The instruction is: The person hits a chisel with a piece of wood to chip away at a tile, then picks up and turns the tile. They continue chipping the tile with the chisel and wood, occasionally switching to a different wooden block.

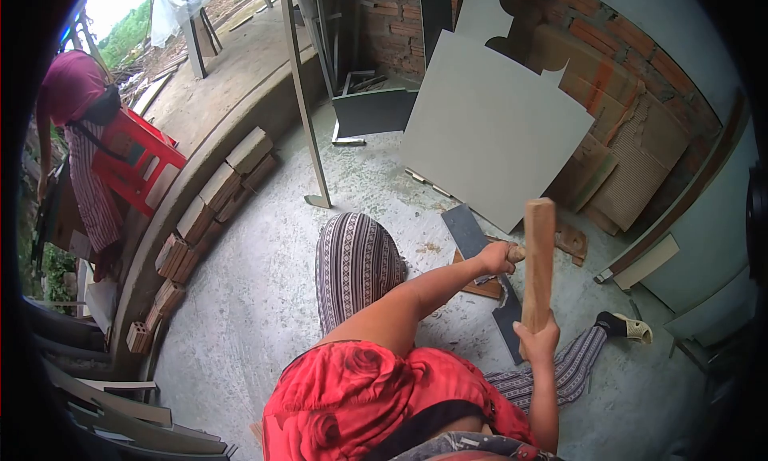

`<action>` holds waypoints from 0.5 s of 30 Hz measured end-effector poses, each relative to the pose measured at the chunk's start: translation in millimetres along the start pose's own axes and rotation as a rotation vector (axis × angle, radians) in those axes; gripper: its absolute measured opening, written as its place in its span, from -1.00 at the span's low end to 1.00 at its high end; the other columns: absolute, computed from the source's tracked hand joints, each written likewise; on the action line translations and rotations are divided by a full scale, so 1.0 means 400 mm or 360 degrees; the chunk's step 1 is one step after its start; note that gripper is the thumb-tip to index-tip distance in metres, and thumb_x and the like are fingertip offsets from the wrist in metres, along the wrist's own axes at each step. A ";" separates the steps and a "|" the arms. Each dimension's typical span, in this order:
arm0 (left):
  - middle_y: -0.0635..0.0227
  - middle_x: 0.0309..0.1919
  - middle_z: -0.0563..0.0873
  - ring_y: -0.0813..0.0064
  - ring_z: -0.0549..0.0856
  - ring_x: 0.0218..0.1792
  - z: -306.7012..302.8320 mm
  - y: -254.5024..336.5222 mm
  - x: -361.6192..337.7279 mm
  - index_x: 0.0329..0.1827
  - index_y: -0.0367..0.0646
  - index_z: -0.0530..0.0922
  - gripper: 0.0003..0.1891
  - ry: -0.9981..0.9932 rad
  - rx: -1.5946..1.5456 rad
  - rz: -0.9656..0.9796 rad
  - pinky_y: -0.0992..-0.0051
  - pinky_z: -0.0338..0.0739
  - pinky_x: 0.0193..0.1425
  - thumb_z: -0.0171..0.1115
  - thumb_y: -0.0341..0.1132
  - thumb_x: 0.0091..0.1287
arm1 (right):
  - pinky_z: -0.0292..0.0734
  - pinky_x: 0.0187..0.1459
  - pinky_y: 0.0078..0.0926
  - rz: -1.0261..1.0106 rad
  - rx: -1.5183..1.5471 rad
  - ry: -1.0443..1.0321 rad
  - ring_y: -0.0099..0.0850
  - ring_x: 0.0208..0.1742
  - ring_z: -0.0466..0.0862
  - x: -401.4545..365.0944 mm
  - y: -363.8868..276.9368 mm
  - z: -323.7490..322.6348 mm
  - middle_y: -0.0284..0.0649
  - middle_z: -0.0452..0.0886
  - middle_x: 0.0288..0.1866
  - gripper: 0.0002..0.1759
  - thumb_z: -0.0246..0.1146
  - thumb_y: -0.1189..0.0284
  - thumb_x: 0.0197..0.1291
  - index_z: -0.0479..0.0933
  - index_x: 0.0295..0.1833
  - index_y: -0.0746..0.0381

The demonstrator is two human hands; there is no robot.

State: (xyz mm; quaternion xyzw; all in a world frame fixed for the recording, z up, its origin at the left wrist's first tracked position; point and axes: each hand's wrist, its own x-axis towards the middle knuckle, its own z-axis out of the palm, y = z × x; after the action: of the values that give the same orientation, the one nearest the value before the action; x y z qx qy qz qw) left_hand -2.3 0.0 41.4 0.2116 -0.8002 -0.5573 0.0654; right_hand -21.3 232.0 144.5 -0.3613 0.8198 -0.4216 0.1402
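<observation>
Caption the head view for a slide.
Above a concrete floor, the right hand holds a wooden bar, the left hand a wooden handle.

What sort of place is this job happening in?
Probably a makeshift workshop or building site: a large pale cut panel stands near an exposed red brick wall, loose hollow bricks line the curb, and the right hand grips a thick wooden bar.

Wooden club [538,261]: lower grip hidden in right hand [538,339]. Left of club, left hand [496,258] covers most of tool handle [519,254]; tip unclear.
</observation>
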 end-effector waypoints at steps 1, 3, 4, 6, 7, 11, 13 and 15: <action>0.10 -0.31 0.69 0.09 0.65 -0.17 0.024 -0.050 0.027 -0.10 -0.09 0.55 -0.51 0.0030 -0.0005 0.0038 0.28 0.51 -0.07 0.35 -0.34 -0.22 | 0.52 -0.25 -0.41 -0.0005 -0.0003 0.0007 -0.36 -0.37 0.62 -0.010 0.045 0.012 -0.23 0.57 -0.42 -0.48 0.44 0.48 -0.24 0.43 -0.11 0.43; 0.10 -0.29 0.68 0.09 0.65 -0.16 0.014 -0.036 0.019 -0.08 -0.09 0.55 -0.50 0.0074 0.0039 0.0129 0.29 0.51 -0.06 0.35 -0.35 -0.22 | 0.51 -0.20 -0.42 0.0333 0.0110 -0.0360 -0.37 -0.32 0.62 -0.008 0.070 0.025 -0.19 0.60 -0.35 -0.46 0.43 0.47 -0.28 0.46 -0.09 0.43; 0.10 -0.28 0.68 0.09 0.65 -0.15 0.014 -0.037 0.006 -0.07 -0.09 0.55 -0.49 0.0098 0.0070 0.0192 0.29 0.51 -0.05 0.36 -0.35 -0.23 | 0.51 -0.20 -0.42 0.0334 0.0112 -0.0368 -0.37 -0.32 0.62 -0.006 0.077 0.021 -0.19 0.60 -0.35 -0.46 0.43 0.47 -0.28 0.46 -0.09 0.43; 0.10 -0.26 0.68 0.09 0.64 -0.13 0.008 -0.027 -0.001 -0.07 -0.08 0.55 -0.49 0.0072 0.0011 0.0191 0.30 0.50 -0.03 0.36 -0.35 -0.22 | 0.50 -0.19 -0.45 0.0387 0.0397 -0.0357 -0.41 -0.31 0.61 -0.003 -0.002 -0.017 -0.18 0.60 -0.33 -0.47 0.44 0.45 -0.29 0.48 -0.12 0.41; 0.16 -0.30 0.67 0.18 0.64 -0.19 0.011 -0.032 0.009 -0.13 -0.08 0.54 -0.57 0.0093 0.0014 0.0167 0.34 0.50 -0.06 0.33 -0.37 -0.18 | 0.48 -0.25 -0.53 0.0303 0.0502 -0.0239 -0.50 -0.36 0.56 -0.003 -0.069 -0.034 -0.29 0.56 -0.38 -0.62 0.41 0.49 -0.23 0.50 -0.23 0.36; 0.25 -0.37 0.65 0.28 0.63 -0.28 0.022 -0.055 0.023 -0.19 -0.07 0.53 -0.64 0.0106 -0.0020 0.0125 0.38 0.49 -0.12 0.28 -0.41 -0.15 | 0.47 -0.21 -0.53 0.0146 0.0831 0.0084 -0.49 -0.34 0.56 -0.004 -0.247 -0.109 -0.29 0.55 -0.34 -0.69 0.38 0.52 -0.16 0.50 -0.23 0.35; 0.25 -0.36 0.66 0.28 0.64 -0.26 0.019 -0.045 0.027 -0.19 -0.08 0.53 -0.64 0.0125 -0.0009 0.0124 0.38 0.49 -0.11 0.30 -0.41 -0.15 | 0.46 -0.17 -0.51 0.0167 0.0852 0.0188 -0.48 -0.32 0.56 -0.005 -0.253 -0.112 -0.28 0.56 -0.30 -0.69 0.38 0.53 -0.14 0.49 -0.22 0.35; 0.24 -0.32 0.67 0.23 0.65 -0.21 0.023 -0.036 0.019 -0.17 -0.08 0.54 -0.61 0.0162 0.0066 0.0202 0.36 0.50 -0.08 0.33 -0.40 -0.17 | 0.47 -0.16 -0.50 0.0085 0.0736 0.0202 -0.48 -0.30 0.57 -0.007 -0.148 -0.068 -0.27 0.56 -0.29 -0.66 0.39 0.52 -0.15 0.48 -0.20 0.35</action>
State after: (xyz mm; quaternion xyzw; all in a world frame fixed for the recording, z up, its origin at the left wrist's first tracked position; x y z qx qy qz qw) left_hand -8.2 0.7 23.8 0.1898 -0.8190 -0.5239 0.1370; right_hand -5.9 227.1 207.6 -0.2705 0.7179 -0.6161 0.1785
